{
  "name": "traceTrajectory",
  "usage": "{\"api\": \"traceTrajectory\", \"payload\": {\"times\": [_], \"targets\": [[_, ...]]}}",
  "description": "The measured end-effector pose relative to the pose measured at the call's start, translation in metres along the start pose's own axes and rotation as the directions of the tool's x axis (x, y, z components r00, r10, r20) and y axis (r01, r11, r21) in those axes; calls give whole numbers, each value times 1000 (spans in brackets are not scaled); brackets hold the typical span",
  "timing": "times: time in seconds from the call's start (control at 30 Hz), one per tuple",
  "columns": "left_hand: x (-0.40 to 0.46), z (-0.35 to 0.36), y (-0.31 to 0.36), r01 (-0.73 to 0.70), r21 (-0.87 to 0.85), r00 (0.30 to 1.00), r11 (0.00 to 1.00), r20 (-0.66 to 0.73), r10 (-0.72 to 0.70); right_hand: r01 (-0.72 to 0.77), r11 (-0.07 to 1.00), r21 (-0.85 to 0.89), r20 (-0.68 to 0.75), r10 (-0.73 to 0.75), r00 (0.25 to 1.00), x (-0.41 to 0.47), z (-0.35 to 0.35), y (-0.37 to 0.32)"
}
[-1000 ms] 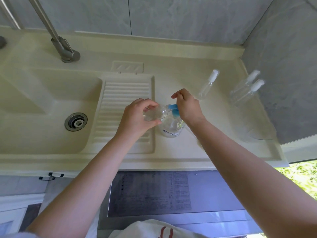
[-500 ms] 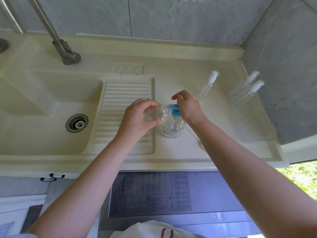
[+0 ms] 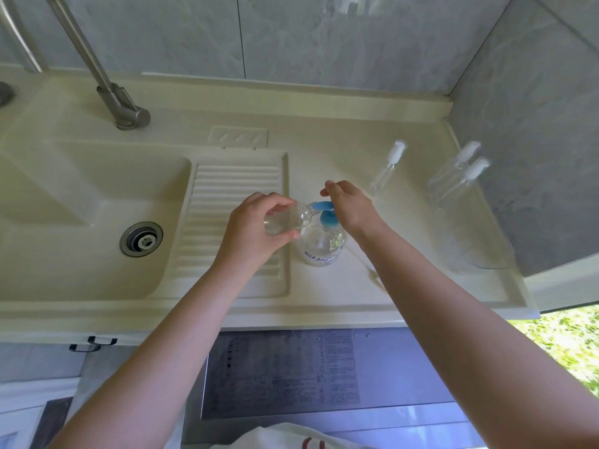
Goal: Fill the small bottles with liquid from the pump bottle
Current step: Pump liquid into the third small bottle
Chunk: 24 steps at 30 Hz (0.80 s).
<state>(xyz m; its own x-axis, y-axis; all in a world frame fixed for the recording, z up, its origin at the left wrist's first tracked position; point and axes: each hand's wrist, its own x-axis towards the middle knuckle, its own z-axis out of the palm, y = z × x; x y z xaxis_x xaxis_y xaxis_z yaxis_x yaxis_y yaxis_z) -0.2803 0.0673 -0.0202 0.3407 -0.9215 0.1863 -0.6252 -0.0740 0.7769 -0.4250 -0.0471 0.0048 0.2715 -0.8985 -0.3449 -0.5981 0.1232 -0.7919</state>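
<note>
A cream desk is filling the middle of the view, with a sink basin sitting at its left and a metal drain lying in the basin floor. A ribbed draining board is running just right of the basin. A steel faucet is rising at the far left, and grey wall tiles are standing behind.

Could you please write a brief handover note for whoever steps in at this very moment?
Left hand grips a small clear plastic bottle, tilted, its mouth at the blue pump spout.
Right hand rests on the pump head of the clear round pump bottle, which stands on the cream counter.
Done: the held bottle shows some liquid.
Left: finish filling it. Three white-capped slim clear bottles stand to the right; whether they are filled is unclear.
</note>
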Motion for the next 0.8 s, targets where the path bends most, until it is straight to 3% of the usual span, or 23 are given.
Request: {"api": "traceTrajectory", "payload": {"times": [0.2, 0.47, 0.8], "targets": [[1, 2, 0, 15, 3, 1000, 1000, 14, -15, 89, 993, -77, -113, -98, 989, -2, 8, 3], [1, 3, 2, -3, 1, 1000, 1000, -3, 3, -5, 1000, -9, 32, 5, 999, 0, -3, -1], [2, 3, 1, 11, 23, 999, 1000, 33, -11, 51, 997, -51, -102, -56, 993, -2, 7, 2]]}}
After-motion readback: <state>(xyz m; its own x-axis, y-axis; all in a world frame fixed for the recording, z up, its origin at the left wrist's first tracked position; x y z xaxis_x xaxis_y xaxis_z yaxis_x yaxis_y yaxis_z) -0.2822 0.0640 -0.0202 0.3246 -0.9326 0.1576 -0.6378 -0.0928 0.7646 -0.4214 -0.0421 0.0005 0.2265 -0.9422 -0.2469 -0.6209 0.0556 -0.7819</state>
